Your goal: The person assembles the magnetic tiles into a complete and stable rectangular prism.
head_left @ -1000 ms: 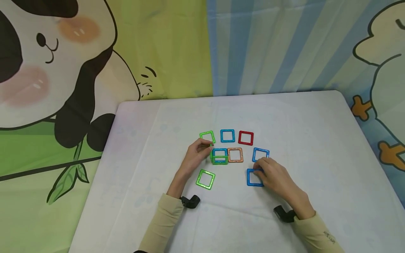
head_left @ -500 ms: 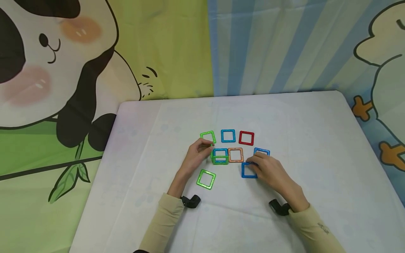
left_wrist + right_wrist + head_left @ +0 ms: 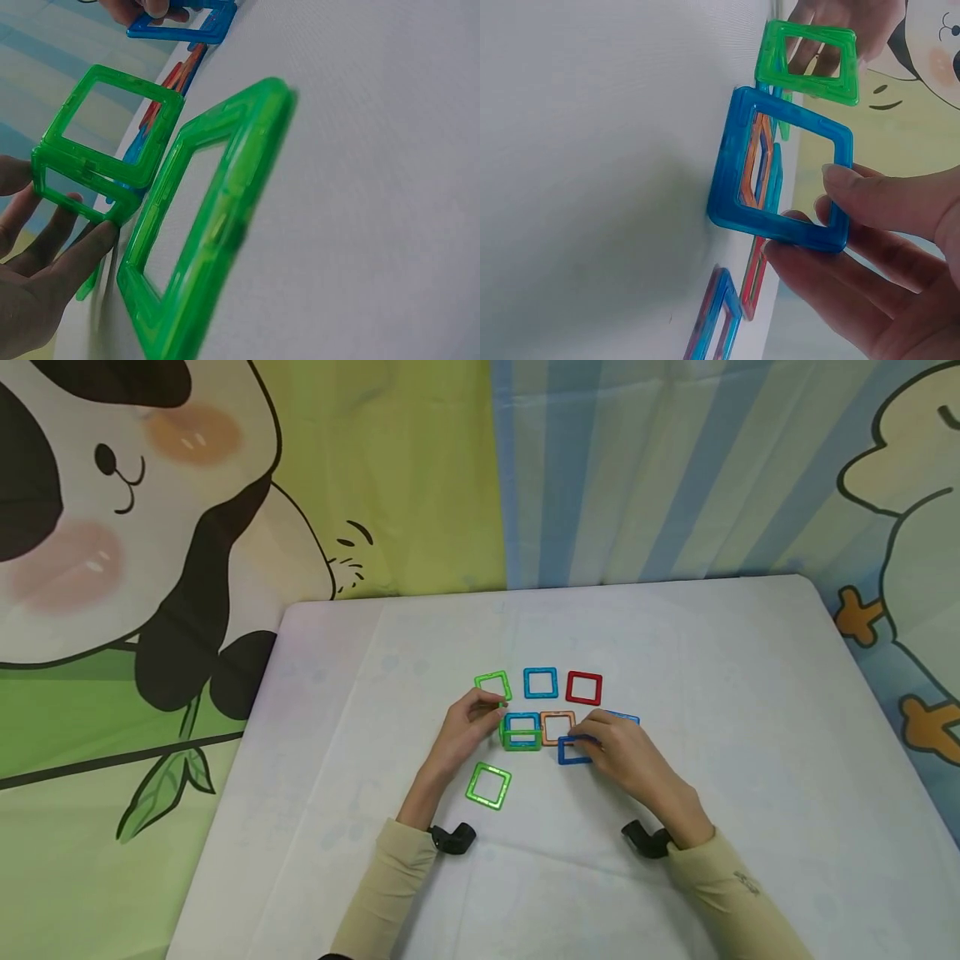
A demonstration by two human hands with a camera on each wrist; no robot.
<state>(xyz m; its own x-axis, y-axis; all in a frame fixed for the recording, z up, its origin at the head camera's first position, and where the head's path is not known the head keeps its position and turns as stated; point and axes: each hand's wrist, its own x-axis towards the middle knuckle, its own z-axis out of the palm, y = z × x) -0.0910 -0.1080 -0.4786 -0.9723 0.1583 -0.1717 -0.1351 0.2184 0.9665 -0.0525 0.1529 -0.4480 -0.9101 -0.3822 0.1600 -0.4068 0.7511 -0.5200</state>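
My left hand (image 3: pixel 471 727) holds a green magnetic tile standing on edge. It meets another upright green tile (image 3: pixel 97 165) at a corner, as the left wrist view shows. Inside that corner lies a flat blue tile (image 3: pixel 522 716), with a flat orange tile (image 3: pixel 543 729) against its right side. My right hand (image 3: pixel 636 760) pinches a blue magnetic tile (image 3: pixel 787 231) between thumb and fingers. This tile is tilted up and overlaps the front right of the orange one in the head view. Its right part is hidden by my fingers there.
Behind lie a light green tile (image 3: pixel 492 675), a blue tile (image 3: pixel 540 695) and a red tile (image 3: pixel 583 701). Another blue tile (image 3: pixel 628 719) is mostly covered by my right hand. A loose green tile (image 3: pixel 482 802) lies nearer me on the white tabletop (image 3: pixel 360 727).
My right hand has carried the blue tile left and away from me, up to the orange tile. My left hand has kept its place at the green tiles.
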